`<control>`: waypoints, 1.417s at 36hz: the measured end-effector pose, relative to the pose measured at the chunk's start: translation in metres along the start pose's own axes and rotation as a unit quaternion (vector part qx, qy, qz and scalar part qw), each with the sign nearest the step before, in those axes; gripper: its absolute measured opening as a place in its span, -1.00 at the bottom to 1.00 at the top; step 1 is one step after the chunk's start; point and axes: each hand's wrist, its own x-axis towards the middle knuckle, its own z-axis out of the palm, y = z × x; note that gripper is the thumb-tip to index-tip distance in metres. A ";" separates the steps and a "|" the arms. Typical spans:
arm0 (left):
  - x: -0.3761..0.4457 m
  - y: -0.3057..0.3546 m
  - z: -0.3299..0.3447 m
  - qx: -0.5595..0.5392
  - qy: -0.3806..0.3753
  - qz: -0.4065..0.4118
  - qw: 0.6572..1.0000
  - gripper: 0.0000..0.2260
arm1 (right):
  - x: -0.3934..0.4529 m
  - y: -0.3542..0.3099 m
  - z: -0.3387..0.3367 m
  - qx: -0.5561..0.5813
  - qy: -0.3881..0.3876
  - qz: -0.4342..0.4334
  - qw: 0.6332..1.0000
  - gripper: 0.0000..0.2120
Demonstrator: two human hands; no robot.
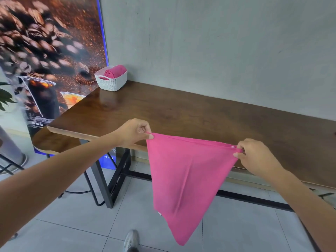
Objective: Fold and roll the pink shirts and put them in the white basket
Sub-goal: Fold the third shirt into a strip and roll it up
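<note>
A pink shirt (183, 179) hangs in the air in front of the table's near edge, stretched between my two hands and drooping to a point over the floor. My left hand (135, 131) pinches its upper left corner. My right hand (254, 157) pinches its upper right corner, beside a small white button. The white basket (111, 81) stands at the far left corner of the wooden table (200, 113). A rolled pink shirt (115, 71) lies inside the basket.
A grey wall runs behind the table. A large coffee-bean poster covers the wall at the left. Black metal table legs (109, 180) and a cable stand on the tiled floor. My shoe (131, 240) shows at the bottom. A plant leaf sits at the far left.
</note>
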 end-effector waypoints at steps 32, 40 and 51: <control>0.003 -0.037 -0.004 -0.032 -0.038 -0.076 0.996 -0.90 | 0.023 -0.017 0.043 0.120 0.003 0.052 0.991 -0.84; 0.012 -0.043 0.019 0.003 0.010 -0.100 0.995 -0.88 | 0.036 -0.013 0.056 0.131 -0.006 0.062 0.989 -0.83; 0.030 -0.063 0.039 0.013 0.021 -0.149 0.988 -0.89 | 0.045 -0.015 0.088 0.237 0.006 0.087 0.968 -0.77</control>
